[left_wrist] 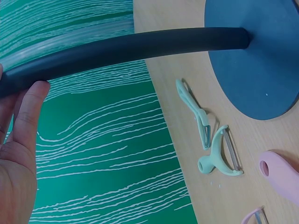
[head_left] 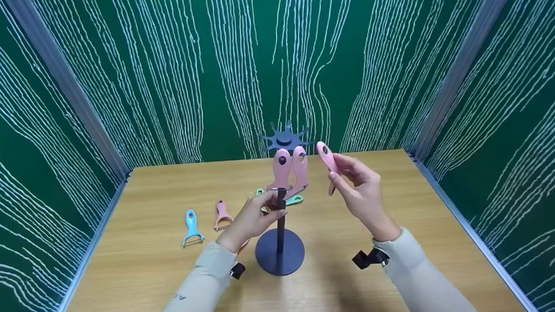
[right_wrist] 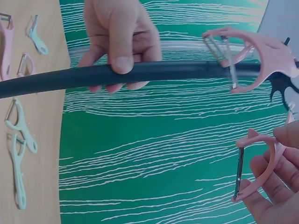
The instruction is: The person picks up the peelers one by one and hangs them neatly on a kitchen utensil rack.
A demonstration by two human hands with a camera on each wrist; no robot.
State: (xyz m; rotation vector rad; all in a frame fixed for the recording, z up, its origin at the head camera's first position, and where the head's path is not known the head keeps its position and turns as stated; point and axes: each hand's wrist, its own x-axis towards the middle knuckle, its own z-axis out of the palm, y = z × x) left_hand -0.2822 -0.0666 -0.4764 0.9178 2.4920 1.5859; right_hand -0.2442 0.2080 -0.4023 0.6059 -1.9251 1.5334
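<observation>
A dark stand has a round base, an upright pole and a star-shaped hook top. My left hand grips the pole below the hooks, thumb on one side and fingers behind in the right wrist view. Two pink peelers hang from the hooks, handles up and blades down. To the right of them, my right hand pinches another pink peeler between thumb and fingers. Its handle hole points up toward the hooks, apart from them. The right wrist view shows its blade facing down the pole.
Left of the stand, a blue peeler and a pink peeler lie on the wooden table. Green peelers lie behind the pole. Green walls with white lines enclose the table's back and sides.
</observation>
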